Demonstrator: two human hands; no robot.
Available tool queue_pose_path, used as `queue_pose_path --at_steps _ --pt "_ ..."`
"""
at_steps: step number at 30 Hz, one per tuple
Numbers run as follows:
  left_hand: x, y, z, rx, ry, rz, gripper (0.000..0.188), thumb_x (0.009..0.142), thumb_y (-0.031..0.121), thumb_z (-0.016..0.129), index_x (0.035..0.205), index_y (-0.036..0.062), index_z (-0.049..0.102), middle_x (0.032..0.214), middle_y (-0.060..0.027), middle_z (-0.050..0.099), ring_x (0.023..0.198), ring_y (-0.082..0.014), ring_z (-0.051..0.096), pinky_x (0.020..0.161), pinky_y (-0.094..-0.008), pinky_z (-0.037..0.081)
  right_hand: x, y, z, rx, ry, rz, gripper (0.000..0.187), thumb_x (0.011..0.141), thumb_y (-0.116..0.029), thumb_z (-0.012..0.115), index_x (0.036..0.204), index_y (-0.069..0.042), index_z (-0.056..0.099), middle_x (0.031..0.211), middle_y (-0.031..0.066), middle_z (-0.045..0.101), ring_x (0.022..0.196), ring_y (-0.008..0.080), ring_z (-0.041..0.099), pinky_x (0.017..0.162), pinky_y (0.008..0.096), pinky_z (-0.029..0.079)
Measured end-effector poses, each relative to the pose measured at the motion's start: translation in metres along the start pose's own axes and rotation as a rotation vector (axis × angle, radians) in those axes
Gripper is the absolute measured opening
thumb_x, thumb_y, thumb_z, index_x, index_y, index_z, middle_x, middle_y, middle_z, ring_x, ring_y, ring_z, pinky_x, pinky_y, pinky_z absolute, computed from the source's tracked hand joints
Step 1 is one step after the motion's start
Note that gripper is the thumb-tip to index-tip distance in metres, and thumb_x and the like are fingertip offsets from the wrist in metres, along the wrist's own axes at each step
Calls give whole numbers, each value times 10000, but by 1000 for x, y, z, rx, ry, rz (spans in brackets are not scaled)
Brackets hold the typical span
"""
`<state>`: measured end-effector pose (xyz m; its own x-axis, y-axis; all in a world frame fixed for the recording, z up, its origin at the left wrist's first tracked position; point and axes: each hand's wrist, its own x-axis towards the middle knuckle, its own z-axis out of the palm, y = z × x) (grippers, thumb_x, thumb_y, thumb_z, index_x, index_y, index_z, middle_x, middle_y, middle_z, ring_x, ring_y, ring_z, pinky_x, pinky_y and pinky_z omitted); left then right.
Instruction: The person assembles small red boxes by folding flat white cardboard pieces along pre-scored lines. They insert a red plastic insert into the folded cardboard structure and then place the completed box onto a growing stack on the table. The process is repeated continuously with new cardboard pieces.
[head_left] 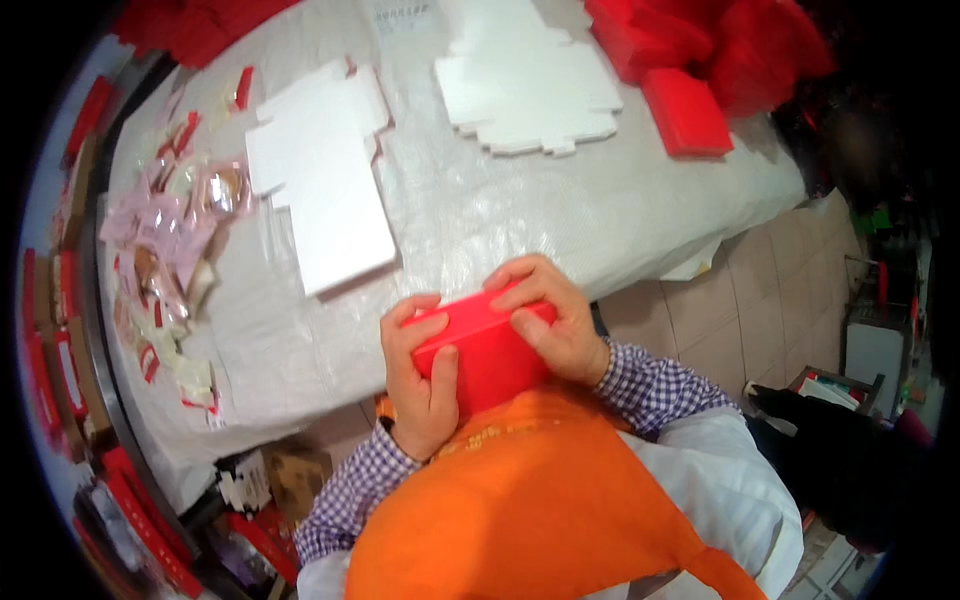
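Observation:
A red box (490, 362) is held close against my orange apron, just off the near edge of the covered table. My left hand (420, 365) grips its left end, thumb on the face towards me and fingers over the top. At its right end my right hand (555, 318) grips it the same way. Ahead on the table lie a stack of flat white box blanks (335, 190) and, farther right, a second stack of white blanks (530, 85). What is inside the box, if anything, cannot be seen.
Small clear-wrapped packets (175, 225) lie heaped along the table's left side. At the far right are a finished-looking red box (688, 112) and red bags (765, 55). Red cartons (70, 375) line the left. A cardboard box (297, 478) sits below the table edge.

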<state>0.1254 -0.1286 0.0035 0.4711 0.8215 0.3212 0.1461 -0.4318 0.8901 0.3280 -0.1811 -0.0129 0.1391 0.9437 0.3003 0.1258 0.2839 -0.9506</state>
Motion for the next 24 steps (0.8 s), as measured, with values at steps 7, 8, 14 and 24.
queue_pose_path --at_steps 7,8,14,24 --pt "13 -21 -8 -184 148 -262 265 1039 113 530 1283 9 529 1357 -172 547 1254 -273 526 1112 -395 384 -16 -6 25 -127 -11 145 786 977 -132 611 1614 12 172 1642 221 274 1505 326 324 1227 393 272" --pt "21 -18 -4 -213 133 -295 310 1046 129 523 1328 3 506 1389 -175 531 1278 -270 511 1118 -396 380 -14 -9 17 -116 -19 177 797 976 -122 610 1617 18 158 1653 227 257 1524 326 289 1239 389 246" --pt "62 26 14 -325 113 -203 572 1057 211 492 1559 -2 315 1609 -144 339 1416 -260 386 1133 -392 364 32 -16 -67 -127 349 348 761 1001 -201 619 1611 32 230 1643 223 321 1530 283 297 1247 371 241" --pt "28 -28 -8 -198 121 -241 477 1017 71 524 1485 6 457 1500 -116 469 1333 -234 488 1083 -363 415 76 83 -301 -1287 935 -38 527 944 -104 664 1441 -15 513 1340 235 555 1266 413 523 1120 460 392"
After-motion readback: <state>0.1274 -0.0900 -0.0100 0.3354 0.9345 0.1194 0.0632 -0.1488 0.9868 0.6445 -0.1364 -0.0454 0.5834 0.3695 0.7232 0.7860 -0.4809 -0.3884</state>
